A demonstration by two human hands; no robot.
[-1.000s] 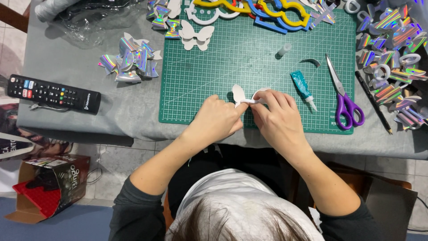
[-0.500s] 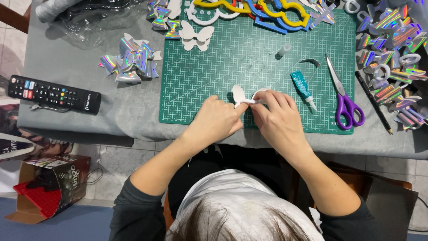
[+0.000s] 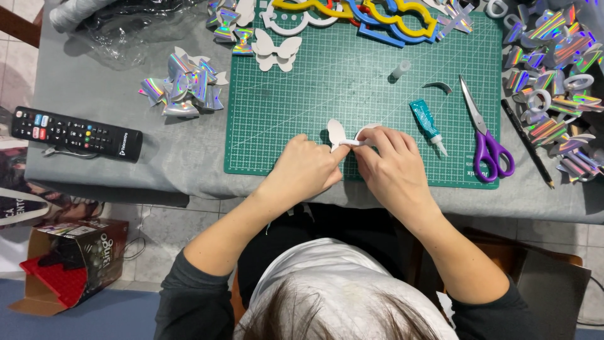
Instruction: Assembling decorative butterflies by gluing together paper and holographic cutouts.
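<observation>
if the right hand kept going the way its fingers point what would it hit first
The right hand points up-left across the green mat, already pinching the white bow piece. Past that lies bare mat, then probably the white butterfly cutouts, though the line is rough.

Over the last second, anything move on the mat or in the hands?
No visible change. The left hand and right hand stay together at the near edge of the green cutting mat, pinching the white bow-shaped piece between the fingertips. The purple scissors, teal glue tube, remote control and pile of holographic bows lie where they were.
</observation>
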